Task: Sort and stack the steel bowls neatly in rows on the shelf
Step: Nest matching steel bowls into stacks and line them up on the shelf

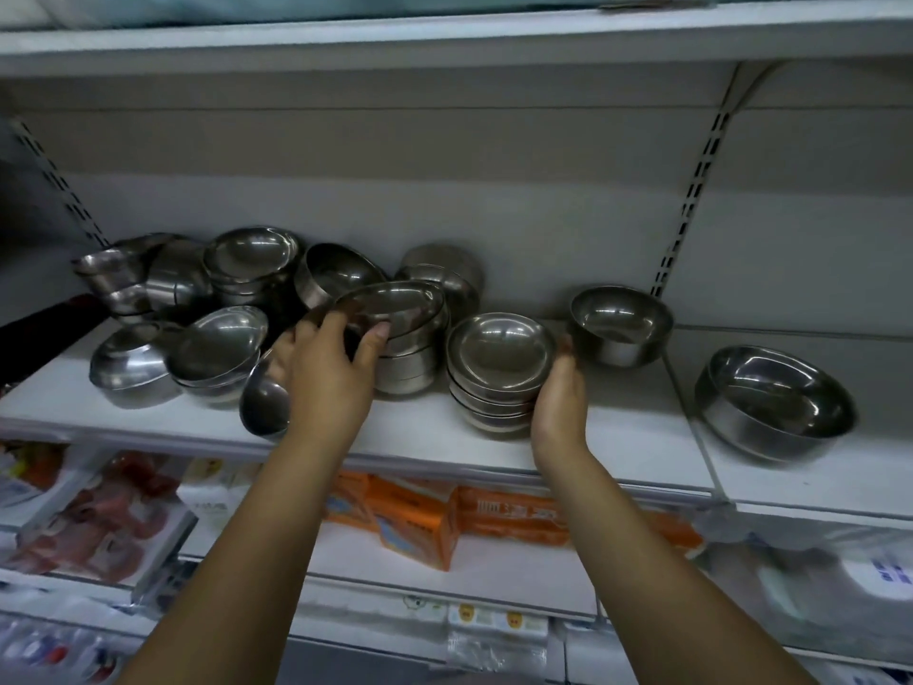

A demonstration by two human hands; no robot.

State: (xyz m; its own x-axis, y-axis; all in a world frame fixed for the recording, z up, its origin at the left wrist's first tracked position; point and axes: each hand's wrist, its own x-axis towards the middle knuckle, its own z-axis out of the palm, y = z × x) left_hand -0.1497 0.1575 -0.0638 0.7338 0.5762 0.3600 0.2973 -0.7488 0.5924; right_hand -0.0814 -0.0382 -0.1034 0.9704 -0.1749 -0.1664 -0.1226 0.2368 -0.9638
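Note:
Several steel bowls crowd the white shelf (617,427). My left hand (328,373) grips the near rim of the top bowl (390,301) of a middle stack (410,368), thumb on the right and fingers on the left. My right hand (560,402) rests against the right side of a short stack of shallow bowls (499,358), fingers partly hidden behind it. A single deep bowl (620,323) stands just right of that stack. A larger bowl (775,402) sits alone at the far right. A jumbled heap of bowls (197,299) fills the left.
A slotted upright (691,190) divides the back panel, and a wire divider (691,412) separates the shelf sections. An upper shelf (444,37) hangs overhead. Below are orange boxes (425,516) and packaged goods (99,516).

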